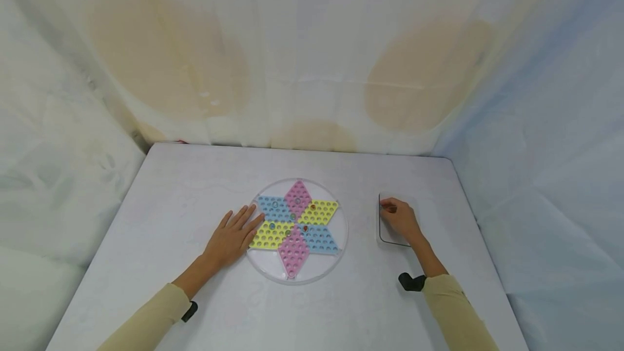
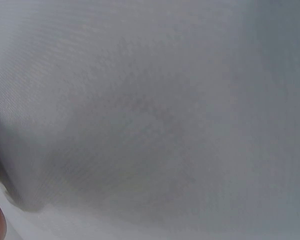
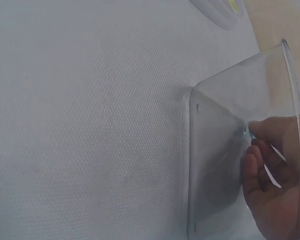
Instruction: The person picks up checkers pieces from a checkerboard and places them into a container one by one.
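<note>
Head: white table (image 1: 361, 302), pale curtains (image 1: 302, 42).

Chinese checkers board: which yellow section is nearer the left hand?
The lower-left yellow section, beside the left hand; the other yellow section lies upper right, farther away.

A round, clear-rimmed board (image 1: 319, 241) with a pink, blue and yellow pitted star lies flat, a few glass marbles (image 1: 305, 228) in its pits, the left hand (image 1: 231, 239) spread at its left edge. To its right, an open clear box (image 3: 210, 165) stands upright; inside, the right hand (image 1: 402, 220) pinches a small greenish-blue marble (image 3: 248, 131).
</note>
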### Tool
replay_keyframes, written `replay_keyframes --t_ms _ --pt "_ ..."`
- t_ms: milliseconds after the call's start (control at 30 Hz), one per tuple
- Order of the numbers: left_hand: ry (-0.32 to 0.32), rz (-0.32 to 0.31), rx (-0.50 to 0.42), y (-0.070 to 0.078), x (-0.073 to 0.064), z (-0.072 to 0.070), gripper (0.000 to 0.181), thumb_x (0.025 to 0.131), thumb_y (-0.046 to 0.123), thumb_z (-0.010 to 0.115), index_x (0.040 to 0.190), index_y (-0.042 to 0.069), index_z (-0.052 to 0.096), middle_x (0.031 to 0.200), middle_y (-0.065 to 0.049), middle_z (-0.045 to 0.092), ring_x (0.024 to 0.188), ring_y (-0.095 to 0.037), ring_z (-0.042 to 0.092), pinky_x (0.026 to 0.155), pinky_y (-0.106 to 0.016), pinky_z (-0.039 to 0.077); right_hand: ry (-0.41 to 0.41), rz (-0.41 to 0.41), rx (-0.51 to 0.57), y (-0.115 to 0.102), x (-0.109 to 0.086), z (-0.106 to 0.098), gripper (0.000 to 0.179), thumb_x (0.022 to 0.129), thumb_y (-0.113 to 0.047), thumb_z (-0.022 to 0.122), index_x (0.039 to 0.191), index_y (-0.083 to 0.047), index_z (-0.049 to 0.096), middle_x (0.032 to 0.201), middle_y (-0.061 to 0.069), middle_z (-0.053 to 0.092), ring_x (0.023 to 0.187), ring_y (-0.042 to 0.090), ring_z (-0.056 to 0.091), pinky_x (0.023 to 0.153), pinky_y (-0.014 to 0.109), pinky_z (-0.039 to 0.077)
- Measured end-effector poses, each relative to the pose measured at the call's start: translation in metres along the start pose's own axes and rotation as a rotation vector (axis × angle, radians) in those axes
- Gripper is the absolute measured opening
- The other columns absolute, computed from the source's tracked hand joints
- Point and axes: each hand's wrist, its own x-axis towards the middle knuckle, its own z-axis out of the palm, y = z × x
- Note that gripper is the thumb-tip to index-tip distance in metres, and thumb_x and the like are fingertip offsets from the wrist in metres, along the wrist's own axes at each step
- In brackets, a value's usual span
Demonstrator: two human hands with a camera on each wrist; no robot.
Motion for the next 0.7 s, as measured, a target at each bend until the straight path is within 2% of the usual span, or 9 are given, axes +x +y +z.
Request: replay_keyframes --t_ms 300,533,700 --pt "0.003 -0.002 -0.003 -0.001 0.000 0.001 0.054 0.106 0.039 0.042 0.157 0.022 0.036 0.164 -0.006 0.022 0.151 -0.027 0.016 0.120 -0.051 0.010 0.033 0.009 0.035 -0.002 -0.005 -0.002 0.029 0.096 -0.004 0.062 0.123 0.004 0.064 0.124 0.023 0.063 0.114 0.040 0.058 0.092 0.051 0.050" --pt "0.005 0.002 0.008 -0.002 0.000 0.002 0.054 0.106 0.039 0.042 0.157 0.022 0.037 0.164 -0.006 0.022 0.151 -0.026 0.015 0.120 -0.051 0.010 0.051 0.049 0.078 -0.009 -0.009 -0.007 0.031 0.096 -0.008 0.061 0.125 0.002 0.064 0.127 0.022 0.062 0.118 0.040 0.057 0.094 0.052 0.049" --pt "0.006 -0.001 0.005 -0.001 0.000 0.001 0.054 0.106 0.039 0.043 0.157 0.022 0.037 0.164 -0.006 0.022 0.151 -0.027 0.015 0.120 -0.050 0.010 0.080 0.035 0.094 -0.016 -0.011 -0.009 0.029 0.097 -0.010 0.062 0.124 0.000 0.064 0.124 0.020 0.063 0.114 0.036 0.059 0.093 0.049 0.051"
